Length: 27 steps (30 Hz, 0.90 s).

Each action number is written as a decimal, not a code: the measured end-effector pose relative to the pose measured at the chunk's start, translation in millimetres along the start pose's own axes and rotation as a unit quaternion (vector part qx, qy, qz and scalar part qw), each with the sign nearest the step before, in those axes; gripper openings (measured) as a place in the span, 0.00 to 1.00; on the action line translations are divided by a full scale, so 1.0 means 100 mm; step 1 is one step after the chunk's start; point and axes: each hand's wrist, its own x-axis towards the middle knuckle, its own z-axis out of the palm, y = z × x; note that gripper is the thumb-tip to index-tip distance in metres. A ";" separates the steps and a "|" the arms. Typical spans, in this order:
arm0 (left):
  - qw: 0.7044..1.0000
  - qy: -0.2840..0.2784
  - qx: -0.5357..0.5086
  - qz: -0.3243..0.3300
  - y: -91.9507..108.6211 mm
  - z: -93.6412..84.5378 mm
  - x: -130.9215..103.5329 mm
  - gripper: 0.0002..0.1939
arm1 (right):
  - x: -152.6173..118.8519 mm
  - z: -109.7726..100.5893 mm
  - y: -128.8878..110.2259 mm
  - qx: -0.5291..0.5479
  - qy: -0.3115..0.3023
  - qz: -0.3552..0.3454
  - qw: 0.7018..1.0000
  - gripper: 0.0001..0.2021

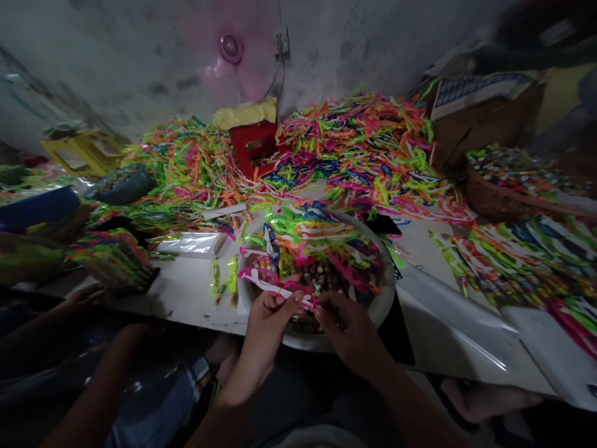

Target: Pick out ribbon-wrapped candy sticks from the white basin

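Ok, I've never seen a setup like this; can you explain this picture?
There is no machine here: a person works bare-handed, seen from a camera worn on that person's head, looking forward and down. The left hand pinches a flat pink-and-white plastic strip; the right hand is at its end, its grip hard to tell. Below them is a round white plastic basin holding more colourful pieces. It stands on a white tabletop, with heaped multicoloured plastic strips behind. The arm at lower left is another person's.

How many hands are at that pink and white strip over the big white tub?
2: the left hand pinches the pink and white strip near its right end, and the right hand is at that end's tip.
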 end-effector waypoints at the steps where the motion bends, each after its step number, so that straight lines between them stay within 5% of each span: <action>1: 1.000 0.002 0.013 0.011 0.05 -0.04 0.01 0.14 | 0.03 -0.01 0.00 -0.008 -0.021 0.001 1.000 0.10; 4: 0.994 0.044 0.055 0.087 0.25 -0.29 0.12 0.14 | 0.14 -0.04 -0.02 -0.108 -0.091 -0.027 0.990 0.09; 8: 0.963 0.118 0.186 0.157 0.44 -0.89 0.44 0.28 | 0.29 -0.03 -0.05 -0.271 -0.165 -0.037 0.947 0.07; 12: 0.897 0.154 0.404 0.091 0.34 -1.54 0.81 0.30 | 0.38 0.04 0.01 -0.310 -0.197 -0.026 0.930 0.04; 15: 0.843 0.170 0.506 0.065 0.26 -1.75 0.98 0.31 | 0.39 0.06 0.07 -0.301 -0.183 -0.036 0.935 0.04; 18: 0.832 0.153 0.521 0.110 0.28 -1.62 1.00 0.30 | 0.35 0.04 0.08 -0.256 -0.160 -0.069 0.951 0.04; 22: 0.852 0.072 0.485 0.183 0.36 -1.14 0.96 0.21 | 0.31 0.02 0.01 -0.189 -0.164 -0.140 0.958 0.05; 27: 0.868 0.061 0.458 0.181 0.31 -0.78 1.06 0.17 | 0.27 0.01 -0.07 -0.123 -0.155 -0.145 0.969 0.05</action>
